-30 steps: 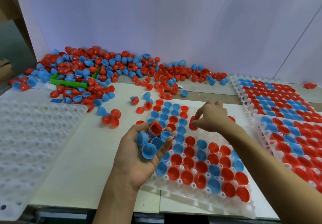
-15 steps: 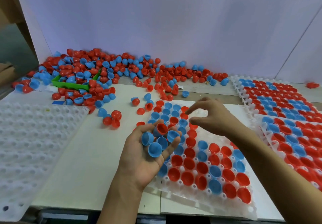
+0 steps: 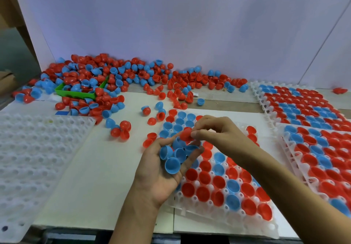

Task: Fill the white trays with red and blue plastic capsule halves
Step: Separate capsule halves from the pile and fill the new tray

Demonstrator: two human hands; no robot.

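Fingertips (image 3: 193, 134) of the right hand (image 3: 214, 132) are pinched on a single red plastic capsule half (image 3: 186, 134), which is being lifted from the supply cupped in the left hand (image 3: 161, 166). That left hand's fingers are curled loosely around a small cluster of blue plastic capsule halves (image 3: 173, 156), held just above the white moulded tray in the middle (image 3: 224, 223).

For the step to go well, the red half is best turned open side up and pressed squarely into a vacant cup, probably in the rows hidden beneath the hands, while the left palm is kept level so nothing spills.

Most visible cups of the middle tray are filled with mixed red and blue halves. Two white trays on the right (image 3: 266, 109) appear full. An unfilled white tray on the left (image 3: 28, 149) is seen. A green plastic bin (image 3: 76, 93) is buried in the loose pile of red and blue halves (image 3: 133, 76) along the wall.
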